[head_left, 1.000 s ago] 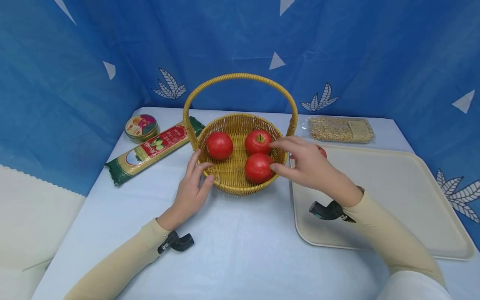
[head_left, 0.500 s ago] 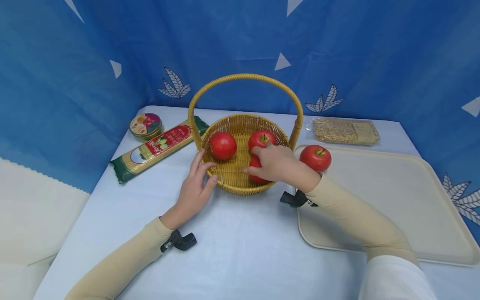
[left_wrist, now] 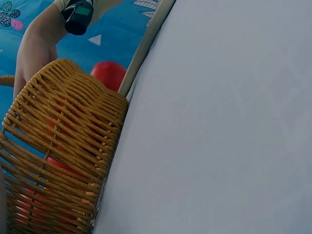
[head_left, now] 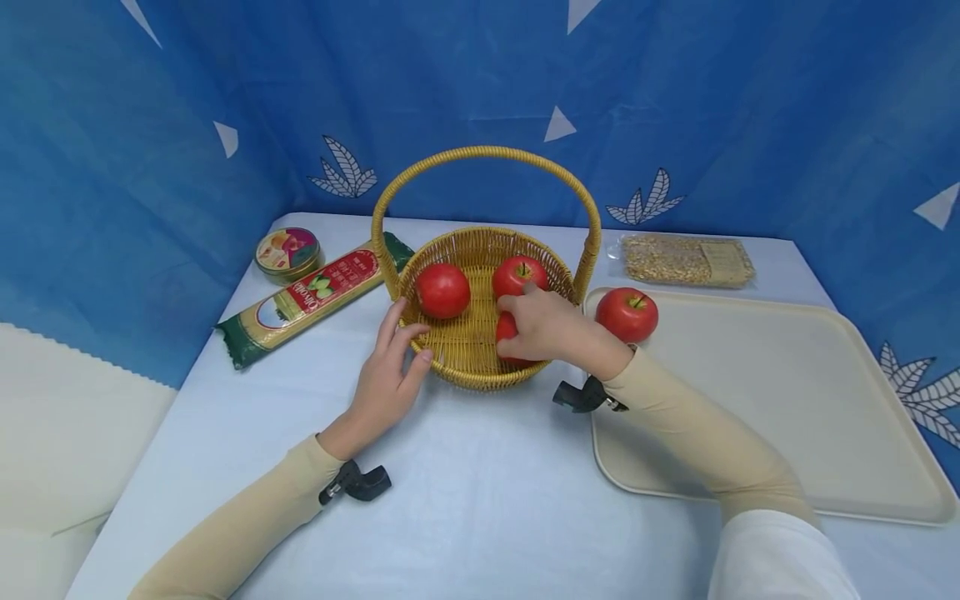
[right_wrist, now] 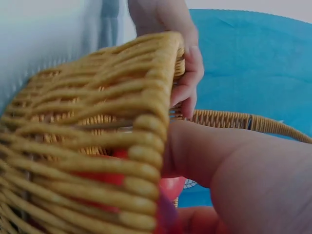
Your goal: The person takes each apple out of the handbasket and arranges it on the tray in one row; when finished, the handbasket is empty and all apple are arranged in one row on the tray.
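Observation:
A woven basket [head_left: 480, 382] with a tall handle stands mid-table. My left hand [head_left: 382, 375] rests at its left front rim; in the right wrist view that hand's fingers [right_wrist: 192, 68] bend over the rim. Reaching in from the right, my right hand [head_left: 551, 329] grips the front red apple [head_left: 506, 333], mostly covered by the fingers. Two other apples lie in the basket: one on the left [head_left: 442, 291] and one at the back right [head_left: 519, 275]. Wickerwork partly hides the apples in both wrist views.
On the right lies a beige tray [head_left: 750, 400], with one red apple [head_left: 627, 315] at its back left corner. Behind it is a bag of grains [head_left: 686, 260]. A pasta packet [head_left: 315, 300] and a round tin [head_left: 288, 253] lie left of the basket.
My right hand has moved left into the basket, from beside the apples to around the front one. The apple on the tray has come into full view. My left hand stays at the rim.

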Demonstrator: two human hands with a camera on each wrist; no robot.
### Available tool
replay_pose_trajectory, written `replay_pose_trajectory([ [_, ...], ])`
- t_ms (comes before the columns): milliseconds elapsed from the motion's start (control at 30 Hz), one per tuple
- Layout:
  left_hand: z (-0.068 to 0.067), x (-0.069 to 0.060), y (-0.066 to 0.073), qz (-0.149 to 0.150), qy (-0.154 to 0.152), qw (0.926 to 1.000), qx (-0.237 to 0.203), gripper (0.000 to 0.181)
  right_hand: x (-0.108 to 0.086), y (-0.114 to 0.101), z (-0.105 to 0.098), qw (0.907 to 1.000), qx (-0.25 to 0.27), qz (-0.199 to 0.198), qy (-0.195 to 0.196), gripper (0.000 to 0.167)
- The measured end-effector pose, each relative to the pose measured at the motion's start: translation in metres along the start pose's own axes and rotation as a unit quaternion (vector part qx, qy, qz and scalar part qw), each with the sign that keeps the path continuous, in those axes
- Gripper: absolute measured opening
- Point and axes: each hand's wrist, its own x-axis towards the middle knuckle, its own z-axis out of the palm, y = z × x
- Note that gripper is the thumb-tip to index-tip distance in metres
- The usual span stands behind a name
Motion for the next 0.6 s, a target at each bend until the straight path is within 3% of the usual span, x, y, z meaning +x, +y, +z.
replay_pose_trajectory([
  [333, -0.001, 0.001, 0.001, 0.004, 0.001, 1.0000, 0.001, 0.036, -0.007, 0.007, 0.015, 0.9914, 0.103, -0.035, 0.073, 0.053],
  [600, 0.000, 0.001, 0.000, 0.001, 0.001, 1.0000, 0.000, 0.036, -0.009, 0.015, 0.024, 0.9815, 0.157, -0.059, 0.092, 0.044],
])
